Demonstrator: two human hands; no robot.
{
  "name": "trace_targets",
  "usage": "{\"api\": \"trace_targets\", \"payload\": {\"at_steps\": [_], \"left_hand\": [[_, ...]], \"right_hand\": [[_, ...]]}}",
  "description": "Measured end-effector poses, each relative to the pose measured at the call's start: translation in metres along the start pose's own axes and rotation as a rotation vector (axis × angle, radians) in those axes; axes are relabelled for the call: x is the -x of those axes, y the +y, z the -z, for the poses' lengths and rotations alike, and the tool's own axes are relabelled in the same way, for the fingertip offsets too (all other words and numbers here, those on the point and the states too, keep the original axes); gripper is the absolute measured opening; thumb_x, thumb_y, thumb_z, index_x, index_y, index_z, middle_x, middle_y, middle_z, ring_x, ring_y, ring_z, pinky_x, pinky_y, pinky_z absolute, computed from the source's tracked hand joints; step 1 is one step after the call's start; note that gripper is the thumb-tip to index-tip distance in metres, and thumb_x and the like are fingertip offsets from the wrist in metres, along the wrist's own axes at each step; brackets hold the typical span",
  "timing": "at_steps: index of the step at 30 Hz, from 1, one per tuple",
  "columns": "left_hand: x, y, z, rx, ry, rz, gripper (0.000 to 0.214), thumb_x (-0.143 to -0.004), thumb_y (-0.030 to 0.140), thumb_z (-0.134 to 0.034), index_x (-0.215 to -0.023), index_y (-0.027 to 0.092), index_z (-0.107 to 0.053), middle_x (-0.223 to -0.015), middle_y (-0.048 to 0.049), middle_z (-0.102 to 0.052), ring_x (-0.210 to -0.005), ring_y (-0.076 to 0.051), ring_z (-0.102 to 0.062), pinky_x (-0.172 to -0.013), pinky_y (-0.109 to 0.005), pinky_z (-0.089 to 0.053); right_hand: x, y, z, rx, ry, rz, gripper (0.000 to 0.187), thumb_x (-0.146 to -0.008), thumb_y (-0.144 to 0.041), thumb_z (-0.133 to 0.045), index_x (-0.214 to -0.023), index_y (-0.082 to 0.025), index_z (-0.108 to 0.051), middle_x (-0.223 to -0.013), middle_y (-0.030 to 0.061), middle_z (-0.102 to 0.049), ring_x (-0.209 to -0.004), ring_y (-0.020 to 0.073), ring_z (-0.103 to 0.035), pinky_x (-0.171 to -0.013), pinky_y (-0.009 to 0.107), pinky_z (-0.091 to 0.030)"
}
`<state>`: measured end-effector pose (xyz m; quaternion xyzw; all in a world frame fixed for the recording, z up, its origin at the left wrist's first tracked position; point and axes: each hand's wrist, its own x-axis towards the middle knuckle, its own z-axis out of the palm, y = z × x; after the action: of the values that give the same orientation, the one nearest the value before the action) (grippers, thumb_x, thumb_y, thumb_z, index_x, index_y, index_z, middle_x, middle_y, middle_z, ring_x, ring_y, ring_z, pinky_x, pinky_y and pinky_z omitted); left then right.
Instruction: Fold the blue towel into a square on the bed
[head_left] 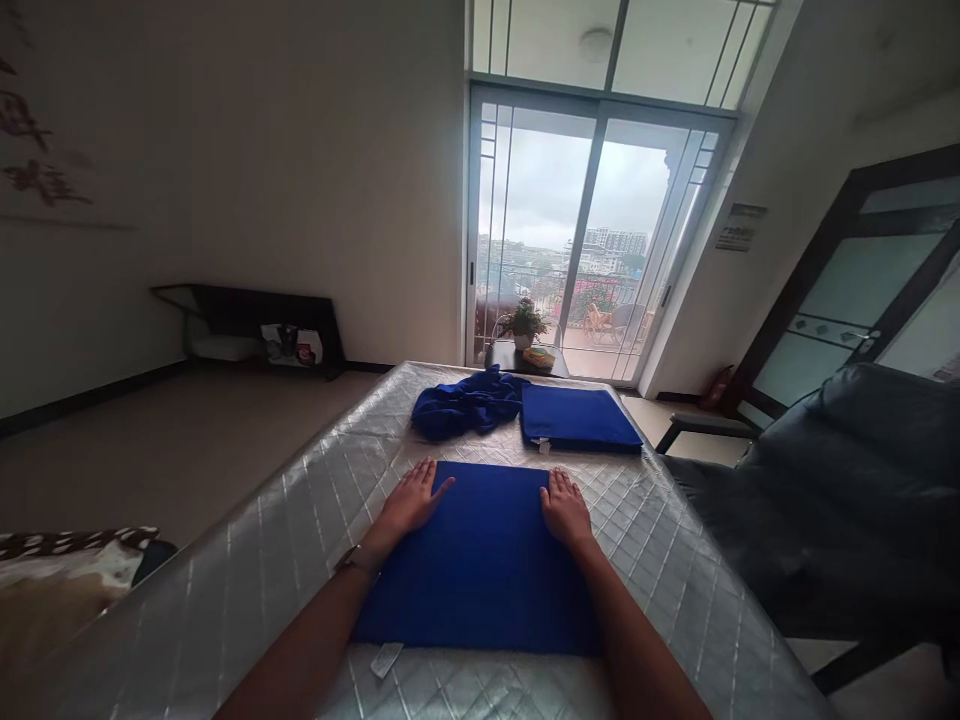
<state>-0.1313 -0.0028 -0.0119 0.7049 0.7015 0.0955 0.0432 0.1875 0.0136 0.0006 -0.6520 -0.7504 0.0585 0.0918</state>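
A flat blue fabric square, which may be a cushion cover or folded cloth, lies in front of me with a white tag at its near left edge. My left hand rests on its far left edge, fingers stretched out and thumb apart. On the far right edge lies my right hand, also flat with fingers extended. Neither hand grips anything. Beyond, to the right, is a neat stack of blue fabric squares with a small white tag. Left of that stack sits a crumpled heap of blue fabric.
Everything blue lies on a table with a silvery quilted cover. A dark armchair stands close on the right. Past the far edge are a small black table with a potted plant and glass sliding doors.
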Motion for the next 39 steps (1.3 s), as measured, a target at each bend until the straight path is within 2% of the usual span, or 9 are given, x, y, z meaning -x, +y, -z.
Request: {"api": "trace_targets", "payload": {"at_steps": [7, 16, 21, 25, 29, 31, 33, 36, 39], "left_hand": [[0.0, 0.003, -0.003, 0.0, 0.028, -0.012, 0.084, -0.095, 0.064, -0.011, -0.15, 0.002, -0.025, -0.159, -0.0182, -0.022, -0.148, -0.026, -0.02, -0.12, -0.042, -0.018], [0.001, 0.005, 0.0, 0.007, 0.036, -0.015, 0.081, -0.097, 0.06, -0.012, -0.149, 0.0, -0.027, -0.158, -0.02, -0.024, -0.147, -0.026, -0.021, -0.119, -0.042, -0.018], [0.001, 0.006, -0.001, -0.012, 0.041, -0.01, 0.081, -0.097, 0.06, -0.012, -0.149, 0.0, -0.028, -0.158, -0.0193, -0.025, -0.147, -0.026, -0.022, -0.12, -0.041, -0.018], [0.003, 0.006, 0.001, -0.034, 0.053, -0.007, 0.079, -0.097, 0.059, -0.011, -0.149, 0.001, -0.028, -0.158, -0.0181, -0.026, -0.146, -0.025, -0.024, -0.119, -0.041, -0.02], [0.006, 0.011, 0.009, -0.074, 0.087, 0.009, 0.083, -0.097, 0.06, -0.011, -0.148, -0.003, -0.028, -0.157, -0.0216, -0.026, -0.146, -0.028, -0.024, -0.12, -0.044, -0.016], [0.009, 0.024, 0.011, -0.086, 0.107, -0.036, 0.083, -0.097, 0.06, -0.011, -0.148, -0.004, -0.029, -0.156, -0.0221, -0.027, -0.146, -0.029, -0.023, -0.12, -0.044, -0.015], [0.012, 0.048, 0.01, -0.059, 0.085, -0.144, 0.082, -0.097, 0.06, -0.01, -0.148, -0.001, -0.031, -0.156, -0.0202, -0.028, -0.146, -0.027, -0.024, -0.12, -0.043, -0.018], [0.015, 0.102, -0.001, 0.039, 0.023, -0.348, 0.079, -0.096, 0.062, -0.014, -0.149, 0.006, -0.033, -0.156, -0.0163, -0.031, -0.146, -0.025, -0.024, -0.12, -0.042, -0.021], [0.014, 0.157, -0.016, 0.127, 0.018, -0.503, 0.077, -0.095, 0.064, -0.016, -0.15, 0.013, -0.034, -0.157, -0.014, -0.03, -0.147, -0.023, -0.021, -0.121, -0.042, -0.019]], "right_hand": [[-0.002, 0.0, -0.001, 0.032, -0.01, -0.01, 0.062, -0.099, -0.038, -0.019, -0.152, -0.007, -0.023, -0.16, 0.0072, -0.02, -0.148, 0.0175, -0.012, -0.118, 0.034, -0.008], [0.014, -0.007, 0.016, 0.078, -0.053, -0.001, 0.062, -0.099, -0.037, -0.018, -0.152, -0.007, -0.024, -0.16, 0.008, -0.02, -0.148, 0.0181, -0.013, -0.118, 0.036, -0.009], [0.032, -0.005, 0.008, 0.062, -0.05, -0.005, 0.064, -0.099, -0.04, -0.017, -0.152, -0.006, -0.023, -0.16, 0.0089, -0.019, -0.148, 0.0189, -0.013, -0.118, 0.035, -0.01], [0.034, -0.004, 0.003, 0.033, -0.035, -0.024, 0.064, -0.099, -0.041, -0.017, -0.153, -0.007, -0.021, -0.16, 0.0077, -0.018, -0.148, 0.0186, -0.011, -0.119, 0.036, -0.008], [0.035, -0.004, 0.003, 0.011, -0.011, -0.013, 0.063, -0.099, -0.041, -0.018, -0.152, -0.007, -0.023, -0.16, 0.0079, -0.019, -0.148, 0.0178, -0.012, -0.119, 0.035, -0.007], [0.036, -0.005, 0.003, 0.002, 0.005, -0.012, 0.063, -0.099, -0.04, -0.018, -0.152, -0.007, -0.023, -0.16, 0.0086, -0.02, -0.148, 0.018, -0.012, -0.118, 0.035, -0.008], [0.036, -0.005, 0.002, -0.004, 0.015, -0.013, 0.063, -0.099, -0.04, -0.018, -0.152, -0.007, -0.025, -0.159, 0.0096, -0.021, -0.148, 0.0186, -0.013, -0.118, 0.035, -0.008], [0.037, -0.005, 0.001, -0.001, 0.027, -0.01, 0.063, -0.099, -0.039, -0.018, -0.152, -0.006, -0.025, -0.159, 0.0113, -0.021, -0.148, 0.0192, -0.014, -0.118, 0.036, -0.009], [0.036, -0.003, 0.0, 0.026, 0.011, 0.021, 0.06, -0.099, -0.035, -0.018, -0.152, -0.006, -0.024, -0.16, 0.0108, -0.019, -0.148, 0.0191, -0.012, -0.118, 0.036, -0.009]]}}
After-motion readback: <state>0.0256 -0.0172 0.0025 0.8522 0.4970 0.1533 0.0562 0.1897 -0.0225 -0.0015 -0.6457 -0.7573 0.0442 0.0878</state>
